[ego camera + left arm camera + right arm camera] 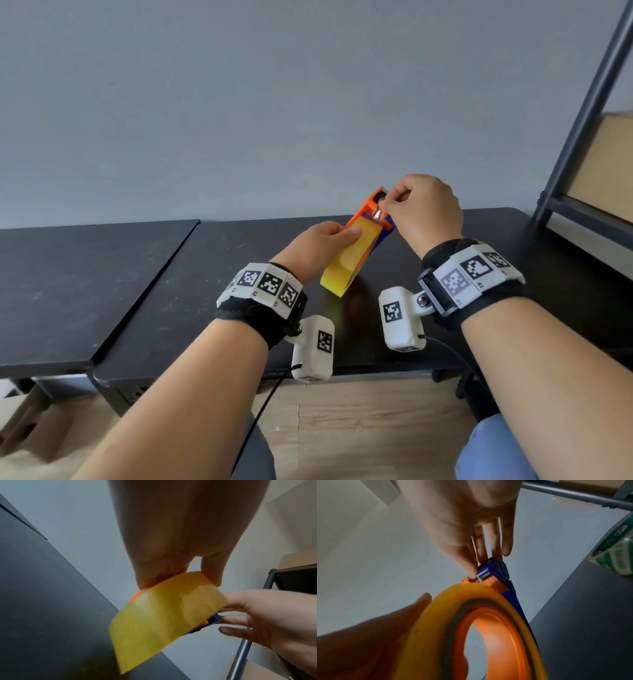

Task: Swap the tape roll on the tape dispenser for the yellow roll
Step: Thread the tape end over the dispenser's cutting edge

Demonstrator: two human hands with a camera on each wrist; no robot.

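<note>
An orange and blue tape dispenser stands tilted on the black table, its rear end on the tabletop. The yellow roll sits on the dispenser's orange hub. My left hand grips the roll and the dispenser from the left, thumb on the roll's face. My right hand is at the dispenser's raised front end, where thumb and forefinger pinch the tape's loose end beside the blue roller.
A green-printed tape roll lies on the table to the right. A dark metal shelf frame with a cardboard box stands at the right. A second black table adjoins on the left.
</note>
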